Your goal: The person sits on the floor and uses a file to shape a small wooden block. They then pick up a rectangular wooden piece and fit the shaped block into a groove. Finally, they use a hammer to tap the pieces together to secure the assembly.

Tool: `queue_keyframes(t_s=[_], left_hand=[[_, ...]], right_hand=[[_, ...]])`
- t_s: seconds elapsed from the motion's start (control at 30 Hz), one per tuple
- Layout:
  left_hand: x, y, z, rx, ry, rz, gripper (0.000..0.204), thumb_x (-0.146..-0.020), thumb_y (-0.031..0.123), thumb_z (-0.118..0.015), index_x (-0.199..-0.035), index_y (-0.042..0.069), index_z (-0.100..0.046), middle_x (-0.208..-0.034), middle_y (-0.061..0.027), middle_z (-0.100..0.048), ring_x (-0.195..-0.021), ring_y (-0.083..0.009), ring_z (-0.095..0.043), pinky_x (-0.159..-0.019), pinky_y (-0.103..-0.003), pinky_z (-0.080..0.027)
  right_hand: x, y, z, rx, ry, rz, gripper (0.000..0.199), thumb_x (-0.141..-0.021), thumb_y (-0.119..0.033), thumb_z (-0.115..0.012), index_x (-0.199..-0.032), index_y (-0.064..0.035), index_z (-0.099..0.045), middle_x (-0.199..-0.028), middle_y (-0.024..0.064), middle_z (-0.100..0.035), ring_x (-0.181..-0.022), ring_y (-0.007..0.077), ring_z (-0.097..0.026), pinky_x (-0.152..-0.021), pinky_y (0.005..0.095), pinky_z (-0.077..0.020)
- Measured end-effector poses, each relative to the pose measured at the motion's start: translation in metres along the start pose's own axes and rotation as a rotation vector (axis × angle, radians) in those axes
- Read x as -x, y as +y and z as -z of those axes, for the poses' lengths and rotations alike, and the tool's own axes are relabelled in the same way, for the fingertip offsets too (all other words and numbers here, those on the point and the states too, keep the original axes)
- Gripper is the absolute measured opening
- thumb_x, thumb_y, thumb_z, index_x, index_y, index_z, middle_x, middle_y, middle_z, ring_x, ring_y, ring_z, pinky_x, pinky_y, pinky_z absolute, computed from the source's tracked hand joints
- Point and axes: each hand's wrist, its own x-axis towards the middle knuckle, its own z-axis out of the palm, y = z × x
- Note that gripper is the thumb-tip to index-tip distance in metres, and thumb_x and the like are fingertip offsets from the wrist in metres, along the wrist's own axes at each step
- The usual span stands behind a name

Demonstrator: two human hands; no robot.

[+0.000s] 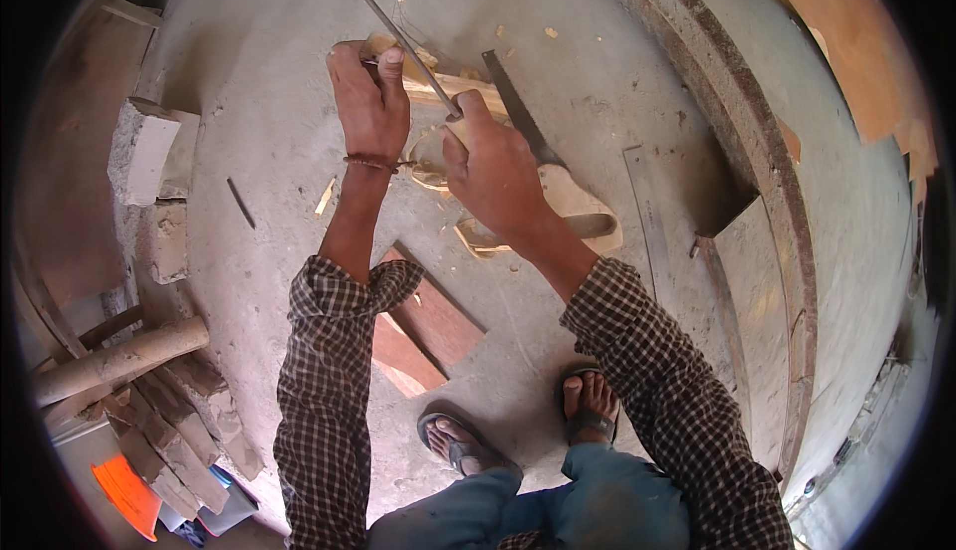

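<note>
My right hand is wrapped around the handle of a long thin file, its rod slanting up and away to the left. My left hand grips a small pale piece of wood, its thumb beside the rod. The file crosses at that wood; whether they touch is hard to tell. A pale wooden strip lies just beyond my hands. Right of it rests a handsaw with a dark blade and a wooden handle, partly behind my right wrist.
Reddish-brown boards lie on the concrete floor before my sandalled feet. A flat metal strip is at right, inside a long curved frame. Blocks, a round pole and stacked wood line the left. Shavings are scattered about.
</note>
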Motion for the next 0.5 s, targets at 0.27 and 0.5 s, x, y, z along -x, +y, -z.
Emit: queue_keyframes(t_s=[0.27,0.5], left_hand=[[0.002,-0.014,0.001,0.174,-0.080,0.202,0.045,-0.105,0.042,-0.060,-0.105,-0.002,-0.052,-0.093,-0.0139,-0.054,-0.081,-0.0235,-0.058,-0.073,-0.039,-0.049],[0.006,-0.023,0.003,0.155,-0.073,0.162,0.044,-0.106,0.042,-0.059,-0.102,-0.001,-0.049,-0.083,-0.0103,-0.056,-0.066,-0.0169,-0.055,-0.062,-0.033,-0.048]], right_hand=[[-0.006,0.008,-0.004,-0.002,-0.097,-0.093,0.037,-0.097,-0.015,-0.064,-0.126,0.0018,-0.048,-0.081,0.0277,-0.066,-0.080,0.0479,-0.068,-0.073,0.0554,-0.0524],[0.034,0.060,-0.023,0.006,-0.072,-0.266,0.039,-0.099,-0.020,-0.062,-0.127,0.0024,-0.049,-0.088,0.0316,-0.065,-0.091,0.0534,-0.065,-0.085,0.0613,-0.0477]])
